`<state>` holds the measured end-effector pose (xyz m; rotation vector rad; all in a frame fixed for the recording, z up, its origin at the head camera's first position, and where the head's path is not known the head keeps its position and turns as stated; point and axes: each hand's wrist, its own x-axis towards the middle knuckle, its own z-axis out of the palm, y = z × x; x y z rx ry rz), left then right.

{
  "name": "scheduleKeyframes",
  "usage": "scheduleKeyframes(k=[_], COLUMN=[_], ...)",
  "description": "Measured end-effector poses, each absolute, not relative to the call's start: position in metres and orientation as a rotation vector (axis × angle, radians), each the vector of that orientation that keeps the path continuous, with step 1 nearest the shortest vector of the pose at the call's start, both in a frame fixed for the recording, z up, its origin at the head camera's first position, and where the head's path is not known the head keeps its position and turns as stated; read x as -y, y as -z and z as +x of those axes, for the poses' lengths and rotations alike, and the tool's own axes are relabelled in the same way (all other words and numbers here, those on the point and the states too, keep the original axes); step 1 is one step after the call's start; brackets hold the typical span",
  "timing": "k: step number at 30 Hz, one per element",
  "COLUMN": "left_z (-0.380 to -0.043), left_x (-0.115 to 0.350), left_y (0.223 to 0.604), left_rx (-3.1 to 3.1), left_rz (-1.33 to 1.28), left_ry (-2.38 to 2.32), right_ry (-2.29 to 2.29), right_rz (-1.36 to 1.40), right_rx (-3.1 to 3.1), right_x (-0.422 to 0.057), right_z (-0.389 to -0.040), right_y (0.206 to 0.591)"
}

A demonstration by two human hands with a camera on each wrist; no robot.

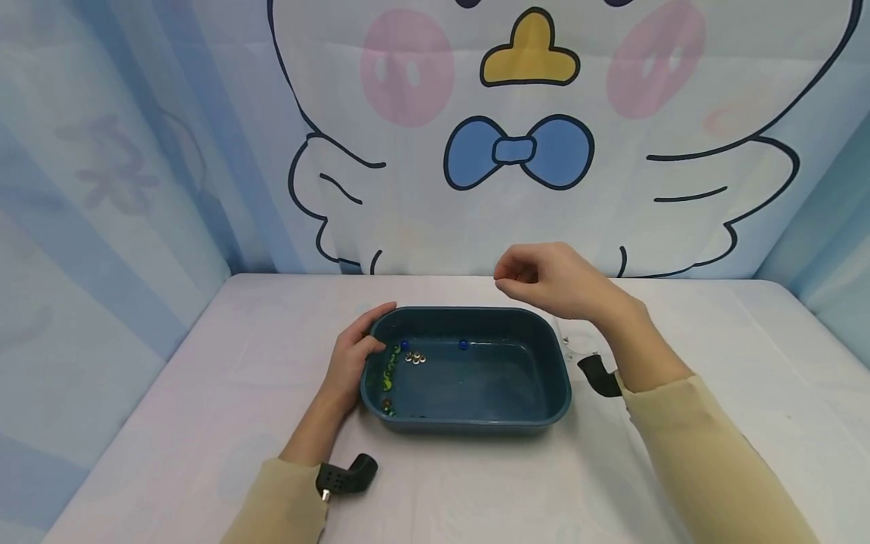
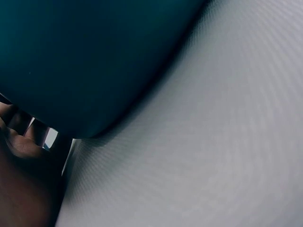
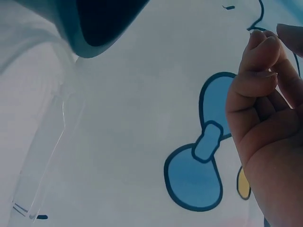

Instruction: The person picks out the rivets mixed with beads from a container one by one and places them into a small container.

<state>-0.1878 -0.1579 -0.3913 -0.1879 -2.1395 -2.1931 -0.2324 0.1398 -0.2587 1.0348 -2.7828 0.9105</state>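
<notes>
A dark teal plastic basin [image 1: 469, 427] stands on the table. My left hand [image 1: 350, 363] grips its left rim, thumb over the edge; the left wrist view shows the basin's wall [image 2: 94, 61] close up. My right hand [image 1: 553, 279] hovers above the back right corner, fingers curled and thumb a little apart, with nothing visible between them. In the right wrist view that hand [image 3: 265, 109] is raised, fingertips bunched. Inside the basin, green pieces [image 1: 389, 370] line the left side, near a brownish ball [image 1: 387, 404], two blue balls [image 1: 464, 344] and several small metallic rings [image 1: 415, 357].
Right of the basin lies a clear, thin-edged thing [image 1: 578, 349], partly behind my right wrist; its kind is hard to tell. A white cloth covers the table [image 1: 204, 423]. Behind it hangs a printed curtain with a blue bow [image 1: 514, 150].
</notes>
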Motion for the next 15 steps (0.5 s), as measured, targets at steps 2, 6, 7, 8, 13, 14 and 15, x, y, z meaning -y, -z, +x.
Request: scheduleKeyframes(k=[2, 6, 7, 8, 13, 14, 15], left_z=[-0.188, -0.188, -0.188, -0.188, -0.188, -0.188, -0.188], left_x=[0.158, 0.158, 0.158, 0.158, 0.158, 0.158, 0.158], left_y=[0.391, 0.392, 0.392, 0.392, 0.392, 0.392, 0.392], left_rx=[2.141, 2.140, 2.139, 2.137, 2.131, 2.132, 2.131], left_rz=[-0.187, -0.185, -0.183, -0.183, -0.192, -0.193, -0.195], left_ry=[2.192, 2.201, 2.203, 2.207, 2.211, 2.211, 2.211], right_ry=[-0.915, -0.935, -0.940, -0.943, -0.948, -0.949, -0.952], right_rz=[1.047, 1.059, 1.064, 1.068, 1.090, 1.093, 1.096], right_rx=[2.780, 2.783, 2.784, 2.785, 2.786, 2.788, 2.791], right_x=[-0.136, -0.129, -0.128, -0.126, -0.117, -0.115, -0.113], right_z=[-0.233, -0.234, -0.234, -0.235, -0.236, -0.237, -0.237], right_y=[0.258, 0.258, 0.258, 0.258, 0.258, 0.258, 0.258])
